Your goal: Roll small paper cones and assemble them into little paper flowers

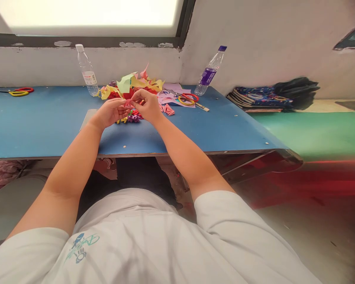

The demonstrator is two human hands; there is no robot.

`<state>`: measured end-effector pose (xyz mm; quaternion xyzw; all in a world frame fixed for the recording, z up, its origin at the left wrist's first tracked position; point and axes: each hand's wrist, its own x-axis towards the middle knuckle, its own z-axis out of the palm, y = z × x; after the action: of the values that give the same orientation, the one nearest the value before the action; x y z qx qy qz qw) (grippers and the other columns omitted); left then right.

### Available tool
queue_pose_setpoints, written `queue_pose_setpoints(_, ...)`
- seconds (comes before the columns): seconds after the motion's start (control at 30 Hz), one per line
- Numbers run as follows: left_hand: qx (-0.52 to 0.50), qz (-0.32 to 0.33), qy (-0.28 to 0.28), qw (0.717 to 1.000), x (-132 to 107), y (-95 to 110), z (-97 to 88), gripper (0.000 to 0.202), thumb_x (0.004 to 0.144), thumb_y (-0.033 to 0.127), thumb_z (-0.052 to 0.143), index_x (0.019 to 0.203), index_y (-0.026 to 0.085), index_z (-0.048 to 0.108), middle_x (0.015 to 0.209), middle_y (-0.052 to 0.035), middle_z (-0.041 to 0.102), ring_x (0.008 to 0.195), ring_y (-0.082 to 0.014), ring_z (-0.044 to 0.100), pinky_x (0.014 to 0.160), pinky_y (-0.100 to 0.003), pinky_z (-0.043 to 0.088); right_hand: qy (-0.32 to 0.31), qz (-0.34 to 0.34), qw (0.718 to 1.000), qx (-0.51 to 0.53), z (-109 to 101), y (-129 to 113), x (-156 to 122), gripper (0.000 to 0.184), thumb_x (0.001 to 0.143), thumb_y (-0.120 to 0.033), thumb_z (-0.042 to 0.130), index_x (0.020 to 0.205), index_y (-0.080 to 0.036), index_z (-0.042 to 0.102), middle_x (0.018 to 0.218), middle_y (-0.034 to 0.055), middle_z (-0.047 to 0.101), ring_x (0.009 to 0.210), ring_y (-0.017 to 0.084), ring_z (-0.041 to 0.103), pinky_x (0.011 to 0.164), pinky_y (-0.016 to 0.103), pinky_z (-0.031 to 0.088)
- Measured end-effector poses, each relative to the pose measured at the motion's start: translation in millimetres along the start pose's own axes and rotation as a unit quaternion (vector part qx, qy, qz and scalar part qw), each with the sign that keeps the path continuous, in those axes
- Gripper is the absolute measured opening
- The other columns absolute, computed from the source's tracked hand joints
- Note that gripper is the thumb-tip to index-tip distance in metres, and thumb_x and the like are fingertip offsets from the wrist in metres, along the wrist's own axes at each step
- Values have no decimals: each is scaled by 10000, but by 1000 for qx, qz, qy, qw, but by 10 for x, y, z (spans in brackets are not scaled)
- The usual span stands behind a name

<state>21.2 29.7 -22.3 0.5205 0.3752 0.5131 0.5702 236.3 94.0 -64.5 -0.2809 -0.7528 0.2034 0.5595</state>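
A pink piece (128, 103), seemingly thin paper, sits between the fingertips of both hands, raised over the blue worktop (47, 126) near its front edge. The left hand (113, 111) has its thumb and forefinger closed on the piece's left side, palm turned partly up, the other fingers loosely curled. The right hand (147, 104) comes in from the other side, its grip pinched down on the right side with no clear gap. The piece is small and half covered by fingers, so its direction is hard to judge; its long axis appears to run roughly from hand to hand, across the worktop.

Behind the hands rises a loose heap (130, 83) of crumpled, thin-edged sheets in yellow, pale green and red, with corners sticking up. Below them lie small purple pieces (134, 118), tightly gathered; to the right, folded pink wedges (167, 109) with creased, pointed shapes. Beyond these, scissors (190, 99) with smooth red and yellow handles rest on flat lilac sheets (174, 90). Two clear plastic bottles stand at the back, one with a white cap (79, 47), the other with a purple label (207, 76).
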Motion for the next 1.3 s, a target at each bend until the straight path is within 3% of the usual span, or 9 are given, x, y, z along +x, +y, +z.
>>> queue_pose_setpoints(0.1,0,-7,3,1000,-1,4,6,380,840,442,1124,978,233,838,1030,-96,907,1063,-301,941,949,-359,759,3,-4,1000,3,8,15,-10,241,1096,-463,918,1061,-274,771,1101,51,876,1031,246,809,1042,437,725)
queue_pose_setpoints(0.33,-25,12,-21,999,-12,25,19,397,828,367,1126,932,245,763,943,-26,821,922,-178,839,902,-280,717,9,8,1000,-3,-2,-62,-15,315,1101,-537,937,1046,-272,775,1078,51,874,1023,245,796,1025,433,727)
queue_pose_setpoints(0.5,-5,8,-22,1000,-26,46,36,393,837,372,1121,924,238,762,938,-36,787,929,-181,821,911,-284,698,7,25,1000,-5,-7,-85,-7,406,1082,-623,980,1033,-276,774,1073,59,859,1015,255,789,1018,454,743)
queue_pose_setpoints(0.93,13,12,-17,1000,-35,56,52,378,824,357,1106,903,245,754,908,-38,773,894,-191,786,878,-303,686,-7,28,1000,11,-17,-100,3,455,1064,-667,991,1026,-283,750,1043,38,829,1001,243,762,1033,448,733)
queue_pose_setpoints(1.3,-7,10,-39,999,19,13,-10,338,849,345,1104,938,230,798,904,-31,777,864,-162,784,884,-268,698,-13,-5,1000,17,-3,62,13,345,1111,-521,974,1062,-265,748,1058,27,811,999,221,766,1023,418,714)
